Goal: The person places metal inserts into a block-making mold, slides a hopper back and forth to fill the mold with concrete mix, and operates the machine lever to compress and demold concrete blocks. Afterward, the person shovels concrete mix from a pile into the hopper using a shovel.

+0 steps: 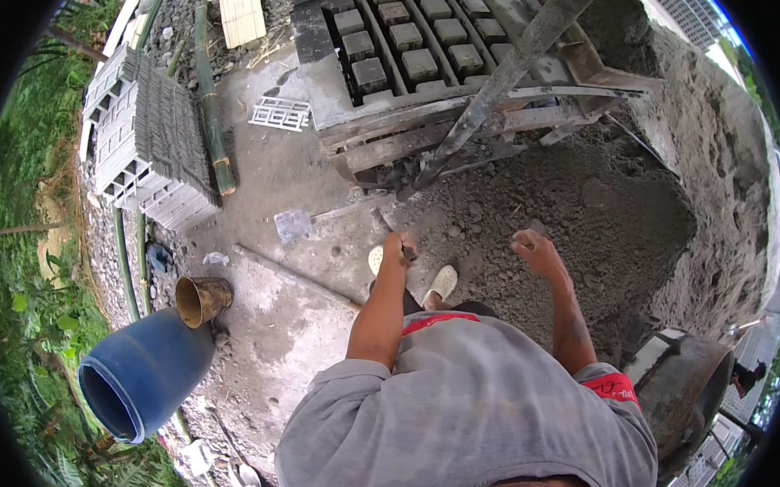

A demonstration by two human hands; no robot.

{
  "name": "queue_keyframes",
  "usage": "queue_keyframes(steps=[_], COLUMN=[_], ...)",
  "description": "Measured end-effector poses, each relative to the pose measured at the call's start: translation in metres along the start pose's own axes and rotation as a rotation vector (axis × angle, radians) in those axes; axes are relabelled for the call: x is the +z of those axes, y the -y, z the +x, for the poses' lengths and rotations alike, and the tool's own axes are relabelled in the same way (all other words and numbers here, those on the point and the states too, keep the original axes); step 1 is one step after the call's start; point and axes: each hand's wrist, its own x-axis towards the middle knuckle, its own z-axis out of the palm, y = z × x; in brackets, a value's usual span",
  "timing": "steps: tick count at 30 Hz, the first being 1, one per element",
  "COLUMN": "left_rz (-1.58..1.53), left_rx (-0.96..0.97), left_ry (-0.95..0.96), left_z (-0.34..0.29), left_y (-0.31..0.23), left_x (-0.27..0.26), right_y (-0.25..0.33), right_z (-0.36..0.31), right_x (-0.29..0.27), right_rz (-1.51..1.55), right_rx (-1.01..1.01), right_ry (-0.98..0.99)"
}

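Note:
My left hand (397, 246) is closed round a short, dark rod-like tool (378, 218), held over the ground just ahead of my feet. One end of it sticks out beyond the fist, and a dark part shows by the fingers. What kind of tool it is I cannot make out. My right hand (536, 249) is raised over the heap of damp grey sand mix (574, 225), its fingers curled in. Whether it holds anything is hidden. Ahead of both hands stands a metal block mould (339, 114), with rows of grey square blocks (420, 65) between its dividers.
A slanting metal pole (521, 60) crosses the mould's right side. At left are stacked grey lattice blocks (159, 123), a bamboo pole (213, 112), a tipped blue drum (150, 371) and a bucket (203, 300). A long rod (295, 277) lies near my feet. A mixer-like drum (684, 387) stands lower right.

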Motion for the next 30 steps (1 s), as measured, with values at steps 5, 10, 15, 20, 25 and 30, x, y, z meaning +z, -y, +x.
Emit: queue_keyframes(steps=[5, 10, 15, 20, 25, 30], left_rz=[0.273, 0.413, 0.444, 0.557, -0.098, -0.269], left_rx=[-0.031, 0.511, 0.376, 0.282, 0.077, 0.103], left_ry=[-0.190, 0.263, 0.159, -0.158, 0.041, 0.317], left_z=[-0.015, -0.116, -0.088, -0.061, -0.060, -0.099], left_y=[-0.013, 0.040, 0.077, 0.065, 0.033, -0.032], left_x=[0.046, 0.117, 0.064, 0.053, 0.039, 0.112], right_y=[-0.029, -0.051, -0.062, -0.079, -0.068, -0.045], right_z=[-0.012, -0.032, -0.024, -0.016, -0.007, -0.003], right_x=[-0.005, -0.030, -0.034, -0.024, -0.005, -0.003], right_rz=[-0.119, -0.053, -0.107, -0.070, -0.030, -0.093], right_rx=[0.014, 0.131, 0.049, -0.048, -0.083, -0.193], right_ry=[0.152, 0.193, 0.151, 0.175, 0.224, 0.207])
